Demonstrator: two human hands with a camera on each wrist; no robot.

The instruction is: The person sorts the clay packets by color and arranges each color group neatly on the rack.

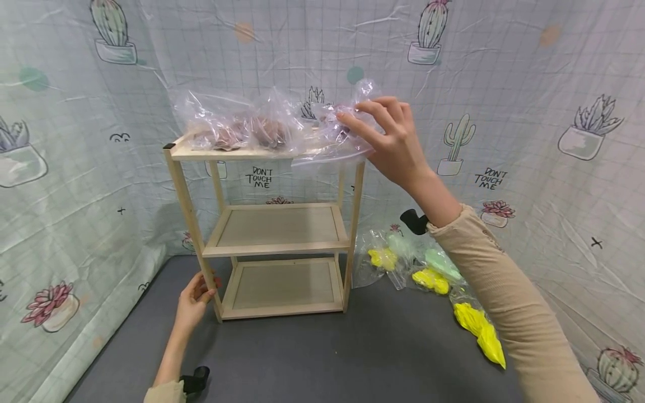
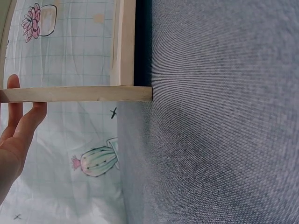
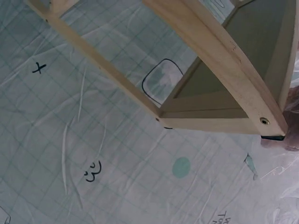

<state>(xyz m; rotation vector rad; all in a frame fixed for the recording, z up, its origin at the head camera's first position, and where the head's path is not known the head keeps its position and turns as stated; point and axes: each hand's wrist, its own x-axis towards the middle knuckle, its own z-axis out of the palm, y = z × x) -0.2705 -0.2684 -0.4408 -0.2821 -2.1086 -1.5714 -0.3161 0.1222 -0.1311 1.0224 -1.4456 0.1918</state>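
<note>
A three-tier light wooden shelf rack (image 1: 277, 249) stands upright on the dark grey surface. My left hand (image 1: 194, 296) holds its front left leg low down; in the left wrist view, fingers (image 2: 28, 122) lie on both sides of that leg (image 2: 84, 94). Up at the right end of the top tier, my right hand (image 1: 393, 134) has its bent fingers on a clear plastic bag (image 1: 332, 154), whose pinkish contents are mostly covered. The thumb is hidden in the head view. Two more clear bags with brownish-pink contents, one left (image 1: 227, 134) and one central (image 1: 271, 130), lie beside it.
Right of the rack, clear bags with yellow pieces (image 1: 430, 280) and pale green pieces (image 1: 440, 263) lie on the grey surface (image 1: 363, 352). A bright yellow piece (image 1: 490, 341) lies nearer my right sleeve. Patterned cloth (image 1: 484, 84) hangs behind and at both sides.
</note>
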